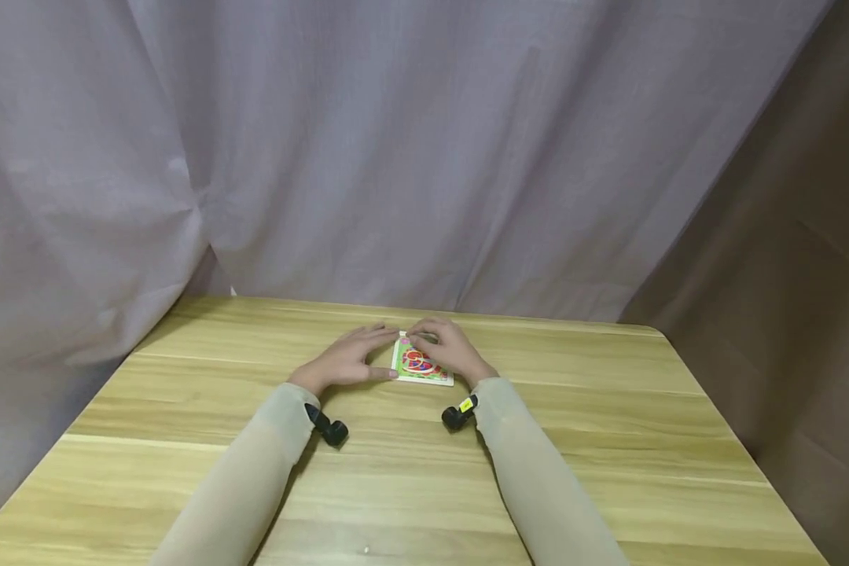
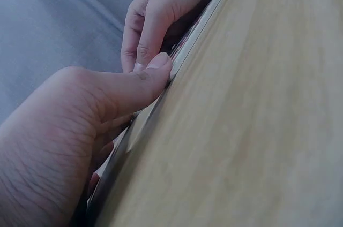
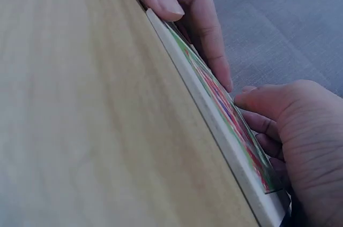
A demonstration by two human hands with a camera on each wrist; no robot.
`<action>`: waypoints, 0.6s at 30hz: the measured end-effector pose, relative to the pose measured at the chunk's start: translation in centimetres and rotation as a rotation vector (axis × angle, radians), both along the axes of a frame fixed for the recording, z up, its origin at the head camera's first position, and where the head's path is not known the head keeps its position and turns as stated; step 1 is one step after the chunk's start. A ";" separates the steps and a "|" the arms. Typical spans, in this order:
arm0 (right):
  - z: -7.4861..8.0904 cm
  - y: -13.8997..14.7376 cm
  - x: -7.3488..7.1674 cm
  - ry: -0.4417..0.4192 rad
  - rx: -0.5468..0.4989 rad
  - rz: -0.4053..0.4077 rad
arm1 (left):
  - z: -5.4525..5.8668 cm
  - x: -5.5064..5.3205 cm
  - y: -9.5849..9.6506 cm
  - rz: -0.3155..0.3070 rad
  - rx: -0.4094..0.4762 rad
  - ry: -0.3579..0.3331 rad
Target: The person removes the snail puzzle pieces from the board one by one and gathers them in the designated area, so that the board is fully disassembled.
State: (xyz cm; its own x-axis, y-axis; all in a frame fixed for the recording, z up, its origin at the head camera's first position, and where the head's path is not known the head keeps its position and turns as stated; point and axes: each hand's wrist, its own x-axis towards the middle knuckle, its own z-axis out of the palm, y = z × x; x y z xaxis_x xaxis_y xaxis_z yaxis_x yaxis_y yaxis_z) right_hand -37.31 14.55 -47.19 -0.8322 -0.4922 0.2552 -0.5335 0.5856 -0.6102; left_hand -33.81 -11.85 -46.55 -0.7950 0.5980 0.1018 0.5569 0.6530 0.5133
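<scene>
A small flat board (image 1: pixel 424 382) with a white border and a bright picture in red, green and blue lies on the wooden table. My left hand (image 1: pixel 350 358) spans its left edge, thumb on the near-left corner and fingers mostly straight toward the far-left corner. Over the board's far right side bends my right hand (image 1: pixel 449 346), its thumb and forefinger tips close together at the picture's far edge. In the right wrist view, the colourful picture (image 3: pixel 228 112) sits inside the pale rim (image 3: pixel 209 122). Whether the right fingertips pinch a piece, I cannot tell.
The wooden table (image 1: pixel 396 487) extends around the board, its far edge just beyond the hands. A grey curtain (image 1: pixel 396 157) hangs behind it, and a darker brown cloth (image 1: pixel 771 314) hangs on the right. Black wrist cameras (image 1: pixel 328 428) sit at both sleeve cuffs.
</scene>
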 end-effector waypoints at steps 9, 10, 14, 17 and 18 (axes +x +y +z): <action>-0.3 -0.3 0.3 0.011 -0.021 -0.014 | -0.4 0.1 0.0 0.002 -0.041 0.051; -0.3 -0.4 0.3 0.009 -0.026 -0.017 | -0.4 0.1 0.0 0.003 -0.041 0.052; -0.3 -0.6 0.2 -0.004 -0.038 -0.031 | -0.2 0.1 0.0 -0.002 -0.052 0.058; -0.2 -0.7 0.0 -0.016 -0.043 -0.035 | -0.1 0.1 0.1 -0.010 -0.063 0.061; -0.2 -0.7 0.0 -0.018 -0.044 -0.035 | 0.0 0.1 0.1 -0.012 -0.064 0.061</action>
